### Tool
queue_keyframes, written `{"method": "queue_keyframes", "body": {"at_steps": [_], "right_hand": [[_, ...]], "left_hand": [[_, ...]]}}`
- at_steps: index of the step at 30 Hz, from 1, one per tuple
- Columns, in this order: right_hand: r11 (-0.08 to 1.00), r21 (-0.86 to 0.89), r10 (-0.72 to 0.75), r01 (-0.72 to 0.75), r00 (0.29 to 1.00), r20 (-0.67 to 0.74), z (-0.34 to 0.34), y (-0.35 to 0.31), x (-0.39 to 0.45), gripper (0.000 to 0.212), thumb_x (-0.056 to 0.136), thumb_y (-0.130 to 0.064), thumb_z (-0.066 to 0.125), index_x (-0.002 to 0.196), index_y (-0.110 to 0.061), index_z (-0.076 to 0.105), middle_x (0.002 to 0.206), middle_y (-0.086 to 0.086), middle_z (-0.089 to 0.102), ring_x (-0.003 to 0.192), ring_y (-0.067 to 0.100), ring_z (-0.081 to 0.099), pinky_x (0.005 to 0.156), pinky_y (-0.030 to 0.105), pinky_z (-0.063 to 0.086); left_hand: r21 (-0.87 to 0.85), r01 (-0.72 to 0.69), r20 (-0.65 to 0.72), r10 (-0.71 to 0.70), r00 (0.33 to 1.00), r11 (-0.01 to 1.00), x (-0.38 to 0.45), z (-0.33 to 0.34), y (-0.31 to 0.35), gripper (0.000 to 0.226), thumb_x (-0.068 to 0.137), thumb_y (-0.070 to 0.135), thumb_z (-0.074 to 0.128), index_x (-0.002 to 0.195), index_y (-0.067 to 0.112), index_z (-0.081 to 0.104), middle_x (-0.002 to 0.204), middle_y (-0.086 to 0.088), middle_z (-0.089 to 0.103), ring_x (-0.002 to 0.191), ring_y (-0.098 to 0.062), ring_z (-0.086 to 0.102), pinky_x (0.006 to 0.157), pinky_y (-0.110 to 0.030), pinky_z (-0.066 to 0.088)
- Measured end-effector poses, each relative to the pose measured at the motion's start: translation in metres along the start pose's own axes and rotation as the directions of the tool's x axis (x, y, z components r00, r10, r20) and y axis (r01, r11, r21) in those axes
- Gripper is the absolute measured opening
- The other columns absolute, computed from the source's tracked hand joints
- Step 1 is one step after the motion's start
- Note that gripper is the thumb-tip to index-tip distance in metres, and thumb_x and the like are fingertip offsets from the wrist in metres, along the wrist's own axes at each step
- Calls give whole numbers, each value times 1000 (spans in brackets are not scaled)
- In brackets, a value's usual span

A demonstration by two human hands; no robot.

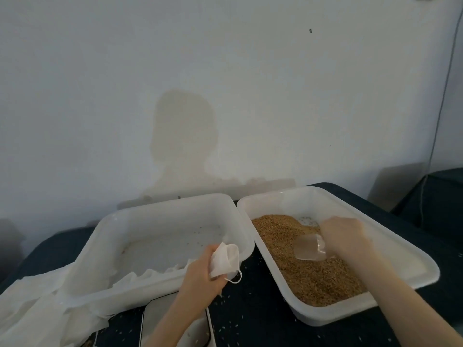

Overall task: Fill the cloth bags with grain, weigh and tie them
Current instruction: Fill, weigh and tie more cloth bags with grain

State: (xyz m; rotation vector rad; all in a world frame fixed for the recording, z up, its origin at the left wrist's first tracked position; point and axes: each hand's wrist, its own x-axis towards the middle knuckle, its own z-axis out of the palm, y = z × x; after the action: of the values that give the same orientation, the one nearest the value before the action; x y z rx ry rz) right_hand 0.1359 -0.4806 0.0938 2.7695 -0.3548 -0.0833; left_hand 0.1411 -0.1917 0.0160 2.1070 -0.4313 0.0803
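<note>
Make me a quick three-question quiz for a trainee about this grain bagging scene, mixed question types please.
1. True or false: the left tub is full of grain.
2. Which hand holds the clear scoop? A) left B) right
3. What does the left hand grip?

Key: 1. False, it is nearly empty; the grain lies in the right tub. 2. B, the right hand. 3. A small white cloth bag.

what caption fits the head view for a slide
Right hand dips clear scoop into grain tray; left hand holds cloth bag.
</note>
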Motion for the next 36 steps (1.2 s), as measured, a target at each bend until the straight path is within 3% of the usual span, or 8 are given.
{"method": "queue_keyframes", "body": {"at_steps": [4,7,10,13,17,24,30,36], "right_hand": [[982,172,-93,81,993,68,14,-15,8,30,90,-36,59,69,-18,48,68,-9,50,66,12,53,64,22,47],[899,430,-151,81,980,133,31,-20,15,33,93,-36,54,64,-21,49,65,-7,49,58,10,47,57,21,40],[839,541,-170,62,974,151,42,-18,18,35,92,-30,58,60,-20,49,62,-6,49,51,8,39,53,21,34],[818,574,-141,37,980,139,47,-17,19,34,90,-30,59,60,-18,50,67,-3,58,51,10,39,51,22,34],[764,645,-50,-16,995,84,45,-15,16,41,90,-35,57,56,-20,42,57,-6,42,52,12,41,55,24,36],[834,552,46,-26,999,-23,35,-18,7,31,95,-41,46,88,-17,65,82,-3,64,78,15,63,77,32,55],[798,602,2,-14,1000,21,43,-23,9,26,92,-41,51,91,-21,67,81,-4,65,76,14,64,77,32,55],[741,672,-25,8,1000,16,48,-24,11,24,89,-43,55,78,-26,67,78,-6,68,66,12,62,71,30,54]], "left_hand": [[37,-10,3,10,1000,999,0,3,-2,45,79,24,71,104,44,40,90,8,59,69,-12,62,55,-23,55],[28,-16,-2,16,1000,999,0,3,-2,45,78,24,72,103,45,41,88,7,59,68,-10,62,53,-21,54],[16,-22,-12,22,1000,1000,-1,0,-2,43,77,23,73,103,42,44,85,5,60,66,-2,61,51,-19,51],[24,-20,-27,21,999,1000,-1,-3,-3,44,76,23,73,103,43,44,85,7,59,64,-5,60,51,-18,49],[37,-18,-33,19,999,999,0,-3,-3,46,76,22,73,102,45,43,87,9,58,65,-10,60,52,-17,49],[55,-19,-23,20,1000,998,-1,0,-4,44,77,22,73,101,43,43,85,6,60,68,-3,61,53,-18,51],[52,-26,-35,28,999,998,-1,1,-2,44,77,20,72,101,43,44,83,5,60,65,-8,61,54,-22,54],[52,-21,-38,23,999,998,-2,-2,-1,43,77,21,73,99,42,44,82,5,59,66,-5,60,54,-17,50]]}}
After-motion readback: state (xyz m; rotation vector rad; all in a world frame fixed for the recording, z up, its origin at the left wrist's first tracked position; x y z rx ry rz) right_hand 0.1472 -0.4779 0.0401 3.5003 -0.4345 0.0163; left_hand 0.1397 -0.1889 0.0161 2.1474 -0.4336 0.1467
